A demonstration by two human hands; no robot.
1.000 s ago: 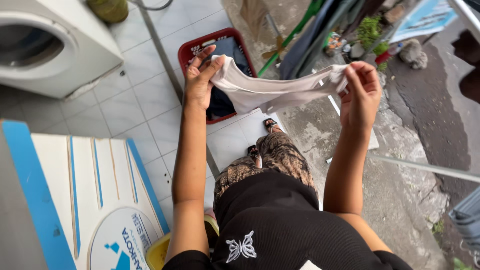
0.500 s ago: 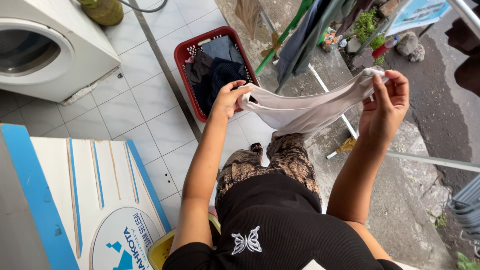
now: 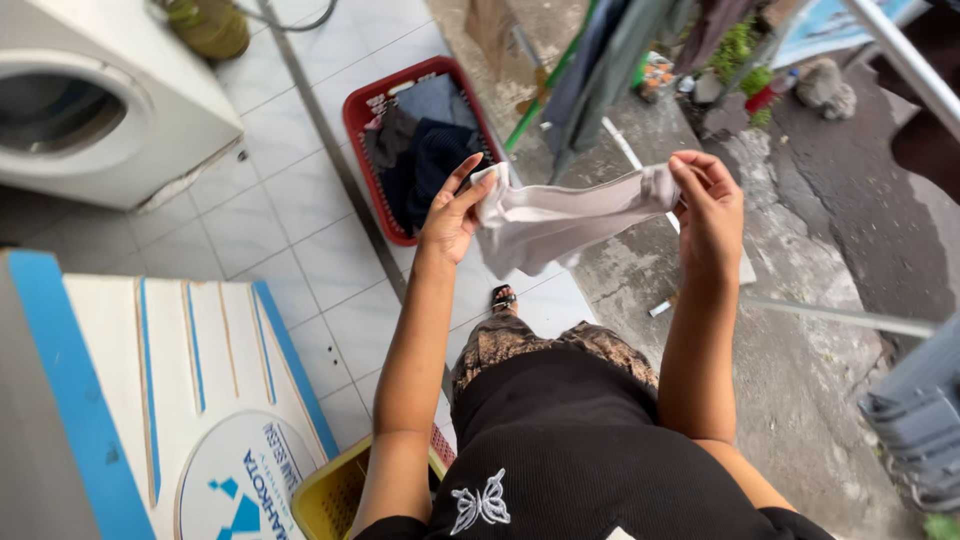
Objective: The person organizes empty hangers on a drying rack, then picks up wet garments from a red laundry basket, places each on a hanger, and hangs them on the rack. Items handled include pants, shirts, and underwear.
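Hands: left hand [image 3: 450,215] and right hand [image 3: 708,205] pinch a pale wet cloth [image 3: 565,222], fingers closed on its ends.
Sign: round white-and-blue label [image 3: 238,488], lower left.
Floor: white tiles [image 3: 270,225], red plastic laundry basket [image 3: 370,110].

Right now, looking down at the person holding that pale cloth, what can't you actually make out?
All in the head view:
- Pale cloth: bunched between left hand and right hand, so its kind is unclear.
- Red basket: the dark clothes are heaped, and the left hand covers one corner.
- Yellow tub: cut by the bottom edge and the arm.
- Washing machine: cut by the left edge.
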